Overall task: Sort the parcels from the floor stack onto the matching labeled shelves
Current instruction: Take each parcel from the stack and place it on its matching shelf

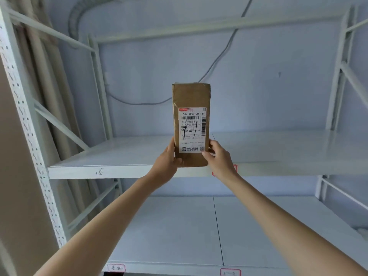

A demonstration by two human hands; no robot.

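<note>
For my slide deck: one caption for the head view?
Both hands hold a labelled parcel upright at the shelf edge.

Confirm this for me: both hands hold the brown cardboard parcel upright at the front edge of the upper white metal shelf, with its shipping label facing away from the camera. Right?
Not quite. The head view shows the white shipping label facing the camera, barcode and printed number readable. The rest stands: left hand and right hand hold the brown cardboard parcel upright at the front edge of the upper white metal shelf.
</note>
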